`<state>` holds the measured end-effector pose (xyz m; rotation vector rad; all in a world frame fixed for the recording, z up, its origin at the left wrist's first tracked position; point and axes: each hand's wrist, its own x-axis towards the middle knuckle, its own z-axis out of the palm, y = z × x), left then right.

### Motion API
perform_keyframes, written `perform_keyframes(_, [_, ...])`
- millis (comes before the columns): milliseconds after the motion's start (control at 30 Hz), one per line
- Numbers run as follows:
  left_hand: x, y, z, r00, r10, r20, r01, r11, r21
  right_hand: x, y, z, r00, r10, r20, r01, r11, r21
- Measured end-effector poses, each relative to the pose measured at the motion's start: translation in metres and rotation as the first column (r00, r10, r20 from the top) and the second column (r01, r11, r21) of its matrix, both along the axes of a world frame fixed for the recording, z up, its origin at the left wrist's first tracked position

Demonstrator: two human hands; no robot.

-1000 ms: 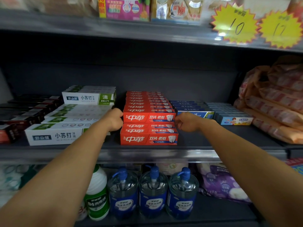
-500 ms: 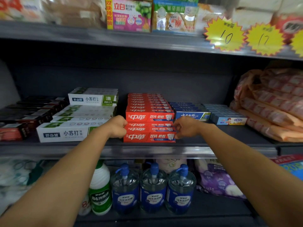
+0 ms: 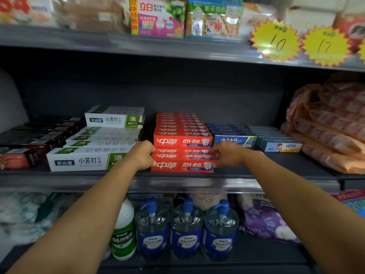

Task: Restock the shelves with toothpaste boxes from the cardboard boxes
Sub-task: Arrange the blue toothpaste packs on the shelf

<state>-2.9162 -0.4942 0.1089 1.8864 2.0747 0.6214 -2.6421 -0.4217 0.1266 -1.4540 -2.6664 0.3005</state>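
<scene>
The dark shelf (image 3: 276,165) holds red boxes (image 3: 182,153) that say 中華. The left hand (image 3: 143,155) and right hand (image 3: 227,155) each pinch one end of the front red boxes, grip narrow. Yellow tags (image 3: 276,41) read 10 and 12.

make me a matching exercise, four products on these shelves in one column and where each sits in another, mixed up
Things:
1. red toothpaste boxes
2. white-and-green toothpaste boxes
3. blue-capped clear pump bottles
4. yellow starburst price tags

Places:
A. on the front edge of the top shelf, right side
B. on the bottom shelf, below the hands
C. on the middle shelf, between the two hands
D. on the middle shelf, just left of the left hand

Pairs: 1-C, 2-D, 3-B, 4-A
</scene>
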Motion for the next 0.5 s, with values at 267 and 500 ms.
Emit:
perform_keyframes(267, [-0.006, -0.03, 0.015, 0.998, 0.022, -0.062, -0.016, 0.996, 0.086, -0.016, -0.018, 0.01, 0.997, -0.048, 0.064, 0.039, 0.991, 0.126])
perform_keyframes(500, [-0.063, -0.082, 0.026, 0.993, 0.095, -0.071, -0.082, 0.982, 0.169, -0.073, -0.059, 0.024, 0.999, -0.005, 0.04, -0.005, 0.969, 0.248])
